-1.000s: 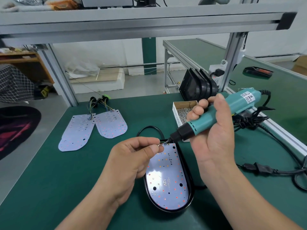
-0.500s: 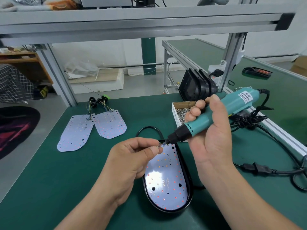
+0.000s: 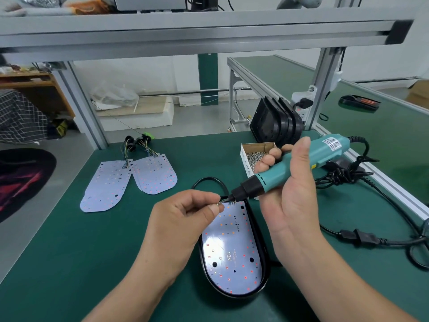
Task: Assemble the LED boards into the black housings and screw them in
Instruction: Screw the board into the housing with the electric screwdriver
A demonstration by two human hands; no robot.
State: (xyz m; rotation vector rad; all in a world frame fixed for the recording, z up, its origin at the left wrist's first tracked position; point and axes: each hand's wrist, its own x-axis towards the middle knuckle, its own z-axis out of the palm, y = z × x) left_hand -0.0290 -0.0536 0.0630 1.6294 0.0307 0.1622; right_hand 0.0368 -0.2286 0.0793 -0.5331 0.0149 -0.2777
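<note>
A white LED board [image 3: 232, 249] lies inside a black oval housing [image 3: 263, 259] on the green mat in front of me. My right hand [image 3: 292, 196] grips a teal electric screwdriver [image 3: 290, 168], its black tip pointing down-left at the board's far end. My left hand [image 3: 185, 219] pinches a small screw at the driver's tip; the screw itself is barely visible. Two more LED boards [image 3: 130, 182] with coloured wires lie at the left. A stack of black housings [image 3: 276, 124] stands at the back.
An open cardboard box of screws [image 3: 254, 156] sits behind the screwdriver. Black power cables [image 3: 362, 235] coil across the mat at the right. Aluminium frame posts [image 3: 81, 105] and an overhead shelf border the bench. The mat's left edge drops to the floor.
Hardly anything has changed: both hands stay at the board's far end, with the screwdriver tip shifted slightly left and down toward my left fingertips.
</note>
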